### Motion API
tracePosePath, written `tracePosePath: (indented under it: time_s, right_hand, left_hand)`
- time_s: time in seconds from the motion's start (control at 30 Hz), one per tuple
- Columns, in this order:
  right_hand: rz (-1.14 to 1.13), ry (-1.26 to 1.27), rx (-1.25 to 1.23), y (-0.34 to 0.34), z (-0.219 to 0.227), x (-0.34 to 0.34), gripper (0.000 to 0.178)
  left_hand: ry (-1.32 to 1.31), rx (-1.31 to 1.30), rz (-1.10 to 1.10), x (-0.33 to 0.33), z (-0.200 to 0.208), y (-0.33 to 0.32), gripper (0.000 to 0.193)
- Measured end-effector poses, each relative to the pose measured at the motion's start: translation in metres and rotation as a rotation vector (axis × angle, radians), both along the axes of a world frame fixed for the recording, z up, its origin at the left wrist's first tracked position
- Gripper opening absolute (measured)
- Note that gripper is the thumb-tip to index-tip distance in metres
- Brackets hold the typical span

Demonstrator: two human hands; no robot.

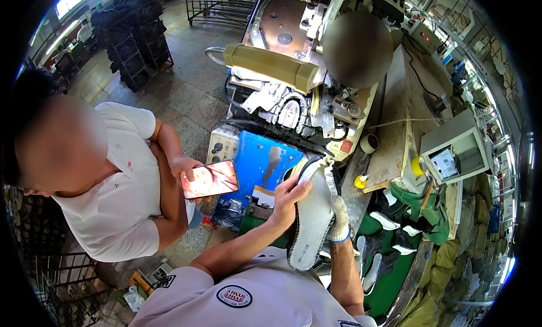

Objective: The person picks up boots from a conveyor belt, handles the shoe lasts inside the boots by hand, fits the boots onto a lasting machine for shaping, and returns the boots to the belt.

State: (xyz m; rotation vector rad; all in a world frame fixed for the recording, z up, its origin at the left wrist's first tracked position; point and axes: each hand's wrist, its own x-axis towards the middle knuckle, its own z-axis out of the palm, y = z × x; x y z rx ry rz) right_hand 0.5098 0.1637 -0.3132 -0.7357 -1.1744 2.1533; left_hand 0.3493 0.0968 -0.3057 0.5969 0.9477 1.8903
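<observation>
A shoe upper (309, 236) is held in front of my chest, its pale, stitched-edged sole side facing up and its toe end pointing toward the machine. My left hand (289, 200), bare, grips its left edge with the thumb laid over the pale surface. On the opposite edge, my right hand (339, 221) wears a whitish knit glove with a blue cuff and closes round the side; its fingers are partly hidden by the shoe. Just beyond the shoe stands a machine with a blue panel (262, 160).
An olive bar (271, 66) crosses the machine above its metal clamps (291, 112). At left, another person (121, 180) holds a lit phone (210, 180). To my right, several shoe parts (385, 221) lie on a green surface, near a grey open box (457, 146) and a wooden bench (406, 101).
</observation>
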Motion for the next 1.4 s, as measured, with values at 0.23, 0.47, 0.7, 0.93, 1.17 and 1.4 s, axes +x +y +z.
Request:
tracePosePath:
  time_s: [0.23,0.47,0.7,0.93,1.17,1.4]
  right_hand:
    - [0.102,-0.171,0.250,0.023,-0.048,0.030,0.046]
    - [0.058,-0.200,0.249,-0.004,0.028,-0.004,0.075]
    - [0.033,-0.174,0.374,-0.020,0.032,-0.001,0.100]
    - [0.153,-0.339,0.475,-0.033,0.024,0.010,0.097]
    - [0.159,-0.326,0.442,-0.041,0.014,0.016,0.089]
    - [0.005,-0.244,0.181,-0.057,-0.033,0.030,0.075]
  left_hand:
    - [0.055,-0.010,0.023,-0.006,-0.007,-0.004,0.046]
    - [-0.058,0.061,-0.122,-0.014,-0.021,-0.005,0.050]
    - [-0.216,0.098,-0.333,-0.018,0.001,-0.009,0.068]
    - [-0.390,-0.229,-0.605,-0.044,0.004,0.006,0.077]
    - [-0.221,-0.304,-0.846,-0.049,0.011,0.013,0.041]
    - [-0.168,-0.251,-0.914,-0.032,-0.006,0.009,0.033]
